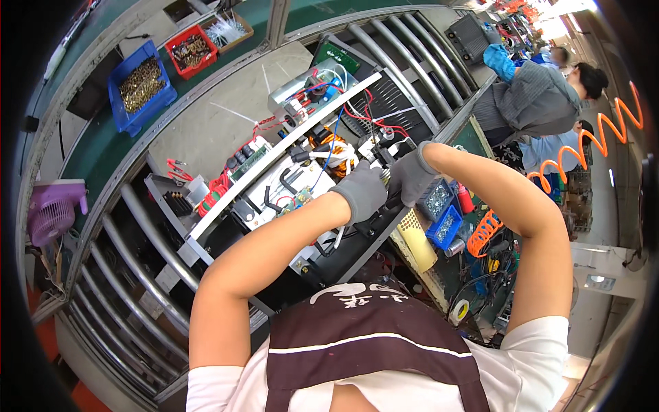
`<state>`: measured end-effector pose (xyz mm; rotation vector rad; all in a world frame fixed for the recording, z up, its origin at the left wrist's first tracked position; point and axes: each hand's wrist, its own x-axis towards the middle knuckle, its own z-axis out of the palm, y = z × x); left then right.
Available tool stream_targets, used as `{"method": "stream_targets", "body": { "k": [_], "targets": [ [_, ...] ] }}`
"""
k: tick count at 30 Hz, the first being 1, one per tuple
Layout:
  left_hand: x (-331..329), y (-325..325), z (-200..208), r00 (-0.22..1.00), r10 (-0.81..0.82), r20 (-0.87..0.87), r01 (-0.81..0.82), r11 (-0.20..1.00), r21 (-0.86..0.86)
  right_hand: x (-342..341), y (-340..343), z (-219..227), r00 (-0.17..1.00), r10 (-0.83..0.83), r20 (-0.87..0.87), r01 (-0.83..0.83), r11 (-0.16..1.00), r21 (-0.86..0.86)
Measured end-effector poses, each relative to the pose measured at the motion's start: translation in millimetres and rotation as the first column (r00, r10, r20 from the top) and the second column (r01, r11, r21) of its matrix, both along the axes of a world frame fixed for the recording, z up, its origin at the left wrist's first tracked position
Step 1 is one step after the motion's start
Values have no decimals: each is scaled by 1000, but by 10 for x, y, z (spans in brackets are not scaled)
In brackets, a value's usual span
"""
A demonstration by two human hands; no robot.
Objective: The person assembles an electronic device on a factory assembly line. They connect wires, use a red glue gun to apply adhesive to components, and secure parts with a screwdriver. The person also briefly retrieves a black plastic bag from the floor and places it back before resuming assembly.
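Note:
My left hand (364,190), in a grey glove, is closed over the near right part of an opened electrical unit. Close against it, my right hand (410,176) in a matching glove is closed too, its fingers bent down at the unit's right end. Something small and brassy shows between the gloves, but the fingers hide what it is. Beside my left hand lies a copper-wound coil (341,159) with white and blue leads. A long white-edged panel (274,152) runs across the unit, with red wires (218,192) bundled at its left end.
Metal rollers (141,226) flank the unit. Blue bins (449,225) of small hardware and an orange coiled hose (484,233) lie to the right. Across stand a blue crate (142,86) and a red crate (191,52) of metal parts. Another person (532,99) works at far right.

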<state>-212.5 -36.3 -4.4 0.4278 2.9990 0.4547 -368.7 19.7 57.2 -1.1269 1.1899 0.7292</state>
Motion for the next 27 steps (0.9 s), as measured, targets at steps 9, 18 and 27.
{"method": "stream_targets", "body": {
  "k": [9, 18, 27],
  "targets": [
    [-19, -31, 174, 993, -119, 26, 121, 987, -110, 168, -8, 167, 985, 66, -158, -76, 995, -60],
    [6, -168, 213, 995, -61, -82, 65, 997, 51, 235, -73, 803, 838, 203, -506, -412, 843, -345],
    [-541, -727, 713, 756, 649, -85, -426, 585, 690, -559, 942, 664, 732, -638, -238, 9, 359, -933]
  ]
}}
